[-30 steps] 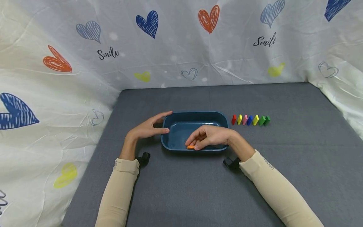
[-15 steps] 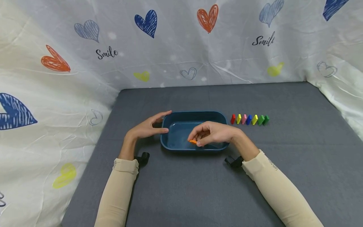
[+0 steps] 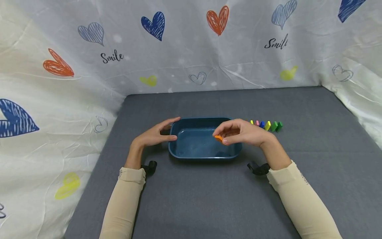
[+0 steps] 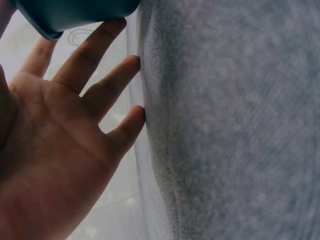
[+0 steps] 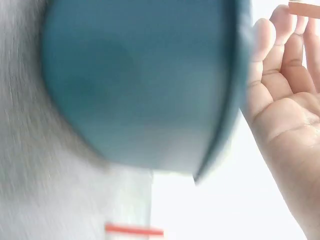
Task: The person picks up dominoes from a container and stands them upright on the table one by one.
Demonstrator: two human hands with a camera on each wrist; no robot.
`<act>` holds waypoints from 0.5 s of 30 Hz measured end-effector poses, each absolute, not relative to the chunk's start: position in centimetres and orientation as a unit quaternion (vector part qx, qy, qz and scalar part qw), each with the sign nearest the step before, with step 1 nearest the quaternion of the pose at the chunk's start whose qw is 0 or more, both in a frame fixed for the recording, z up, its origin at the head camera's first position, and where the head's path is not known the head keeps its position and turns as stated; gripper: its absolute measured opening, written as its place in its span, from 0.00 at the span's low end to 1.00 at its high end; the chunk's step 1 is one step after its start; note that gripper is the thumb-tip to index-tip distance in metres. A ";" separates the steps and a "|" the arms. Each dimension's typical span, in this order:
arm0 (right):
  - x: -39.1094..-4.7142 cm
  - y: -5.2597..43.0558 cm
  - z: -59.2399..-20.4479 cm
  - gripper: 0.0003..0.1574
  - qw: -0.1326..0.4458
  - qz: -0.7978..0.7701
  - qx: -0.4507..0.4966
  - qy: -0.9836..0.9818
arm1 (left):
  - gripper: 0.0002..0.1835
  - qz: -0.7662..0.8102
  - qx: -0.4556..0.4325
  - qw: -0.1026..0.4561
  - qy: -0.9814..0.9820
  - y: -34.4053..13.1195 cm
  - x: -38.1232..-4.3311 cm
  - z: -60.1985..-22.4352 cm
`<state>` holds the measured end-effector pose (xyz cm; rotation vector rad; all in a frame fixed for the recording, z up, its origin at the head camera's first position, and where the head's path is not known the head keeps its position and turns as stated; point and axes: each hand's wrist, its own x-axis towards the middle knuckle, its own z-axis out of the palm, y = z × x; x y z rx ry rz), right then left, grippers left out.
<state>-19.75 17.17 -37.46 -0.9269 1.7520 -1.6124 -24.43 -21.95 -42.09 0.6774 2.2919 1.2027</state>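
My right hand (image 3: 244, 132) pinches an orange domino (image 3: 219, 138) between thumb and fingertips, above the right part of a dark blue tray (image 3: 206, 157). In the right wrist view, one end of the domino (image 5: 304, 9) shows at the fingertips (image 5: 284, 20). At the tray's left end is my left hand (image 3: 153, 133), thumb and index finger spread and touching its rim. The left wrist view shows that hand's fingers (image 4: 112, 87) fairly straight, one fingertip against the tray wall (image 4: 85, 12). No domino is visible inside the tray.
Right of the tray a row of upright dominoes runs along the grey cloth, among them yellow (image 3: 267, 125), blue (image 3: 262, 124) and green (image 3: 274, 126). The red one (image 5: 134, 230) shows only in the right wrist view. A heart-printed curtain (image 3: 179, 49) hangs behind.
My right hand has lifted the orange domino from the tray's near side and carried it up and right, now covering the red domino in the head view. The left hand stays put.
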 end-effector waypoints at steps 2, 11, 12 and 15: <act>-19.7 18.4 -37.2 0.19 0.271 -0.611 -0.343 0.660 | 0.42 0.438 0.248 0.230 0.833 -22.0 -24.4 -42.0; -19.5 25.1 -36.1 0.19 0.153 -0.644 -0.308 0.683 | 0.42 0.440 0.249 0.230 0.832 -22.0 -24.2 -41.8; -19.4 25.8 -36.1 0.19 0.136 -0.655 -0.301 0.679 | 0.42 0.440 0.247 0.231 0.832 -22.0 -24.2 -41.8; -19.2 27.9 -36.3 0.20 0.092 -0.697 -0.278 0.654 | 0.42 0.438 0.241 0.232 0.835 -22.0 -24.1 -41.8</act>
